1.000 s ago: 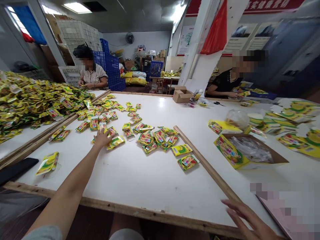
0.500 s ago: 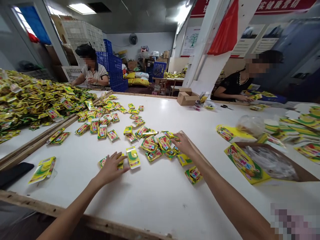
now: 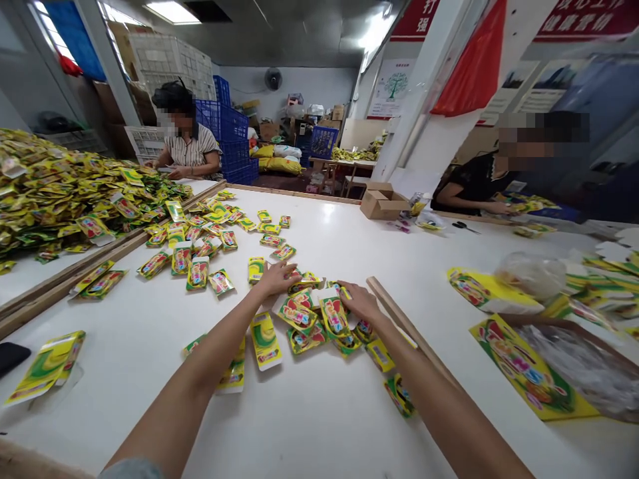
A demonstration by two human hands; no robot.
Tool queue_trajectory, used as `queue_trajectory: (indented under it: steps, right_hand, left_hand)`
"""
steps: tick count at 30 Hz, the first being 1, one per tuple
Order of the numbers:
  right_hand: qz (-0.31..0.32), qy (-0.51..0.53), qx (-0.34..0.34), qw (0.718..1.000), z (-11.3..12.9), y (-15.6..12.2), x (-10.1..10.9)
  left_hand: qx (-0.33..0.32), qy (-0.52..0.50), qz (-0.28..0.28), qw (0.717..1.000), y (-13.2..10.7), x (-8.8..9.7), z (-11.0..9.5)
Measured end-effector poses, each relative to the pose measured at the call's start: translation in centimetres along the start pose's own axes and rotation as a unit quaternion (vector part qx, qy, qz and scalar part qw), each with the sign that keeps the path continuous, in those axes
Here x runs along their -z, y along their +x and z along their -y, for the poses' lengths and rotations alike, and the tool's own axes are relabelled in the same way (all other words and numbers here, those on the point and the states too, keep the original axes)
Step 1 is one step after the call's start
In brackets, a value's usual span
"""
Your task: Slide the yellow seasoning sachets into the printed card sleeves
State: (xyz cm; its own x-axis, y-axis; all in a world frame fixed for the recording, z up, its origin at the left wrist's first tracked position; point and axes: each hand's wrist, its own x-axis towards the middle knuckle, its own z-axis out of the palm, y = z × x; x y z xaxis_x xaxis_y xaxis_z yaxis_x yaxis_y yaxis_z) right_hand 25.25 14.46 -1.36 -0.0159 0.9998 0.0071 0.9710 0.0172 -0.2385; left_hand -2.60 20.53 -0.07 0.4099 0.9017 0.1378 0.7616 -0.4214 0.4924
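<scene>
Several small yellow-and-green printed boxes (image 3: 335,315) lie heaped on the white table (image 3: 309,419) in front of me. My left hand (image 3: 275,279) reaches over the far left side of the heap, its fingers apart and touching the boxes there. On the right side, my right hand (image 3: 358,301) rests against the heap with fingers stretched out; its fingertips are partly hidden by boxes. Neither hand visibly lifts a box. A yellow box (image 3: 266,340) lies beneath my left wrist, and another yellow box (image 3: 380,355) sits beside my right forearm.
A wooden strip (image 3: 414,332) runs beside my right arm. An open display box (image 3: 536,369) with clear plastic inside stands at right. Beyond a wooden divider (image 3: 114,251) rises a large pile of packets (image 3: 74,193). A cardboard box (image 3: 383,201) and scissors (image 3: 465,227) lie farther back. Two people work across the table.
My left hand has moved forward and right, from the near left boxes to the far side of the heap. My right hand stays at the heap's right side. The view has shifted slightly.
</scene>
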Motion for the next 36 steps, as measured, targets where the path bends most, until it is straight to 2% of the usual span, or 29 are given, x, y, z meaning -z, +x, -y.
queue_trajectory:
  steps: [3,7,13,17,19,21,23,26,29,32,36]
  right_hand:
    - [-0.003,0.001,0.019,1.000,0.3,-2.5,-0.2]
    - [-0.003,0.016,0.039,0.999,0.9,-6.4,-0.1]
    - [0.005,0.046,0.046,0.998,2.4,-12.7,-0.5]
    - [0.021,0.071,0.048,0.996,3.7,-16.8,-0.4]
    - [0.024,0.111,0.060,0.992,3.6,-18.9,0.1]
    - [-0.008,0.160,0.066,0.985,2.4,-21.2,0.9]
    - [-0.075,0.177,0.039,0.980,-0.1,-23.7,1.4]
    - [-0.156,0.099,-0.078,0.980,-4.7,-27.4,1.0]
    - [-0.171,-0.013,-0.171,0.970,-7.6,-30.5,-0.5]
    - [-0.179,-0.049,-0.196,0.963,-7.7,-31.8,-1.8]
    - [-0.189,-0.036,-0.236,0.953,-6.6,-31.7,-2.4]
  left_hand:
    - [-0.024,-0.018,0.027,0.999,-0.2,-1.4,-0.8]
    - [-0.059,-0.028,0.061,0.996,-3.7,-1.8,-2.1]
    - [-0.098,-0.018,0.107,0.989,-10.4,-0.9,-4.0]
    - [-0.125,0.006,0.143,0.982,-13.3,0.0,-5.2]
    - [-0.133,0.014,0.156,0.979,-14.5,0.5,-5.8]
    - [-0.120,0.014,0.140,0.983,-15.7,1.2,-6.3]
    - [-0.088,0.000,0.093,0.992,-17.0,1.8,-6.7]
    - [-0.053,-0.052,0.008,0.997,-19.5,2.5,-7.8]
    - [-0.049,-0.107,-0.058,0.991,-22.1,2.3,-9.4]
    - [-0.067,-0.145,-0.083,0.984,-24.4,1.3,-11.7]
    - [-0.081,-0.189,-0.087,0.975,-26.7,0.2,-14.4]
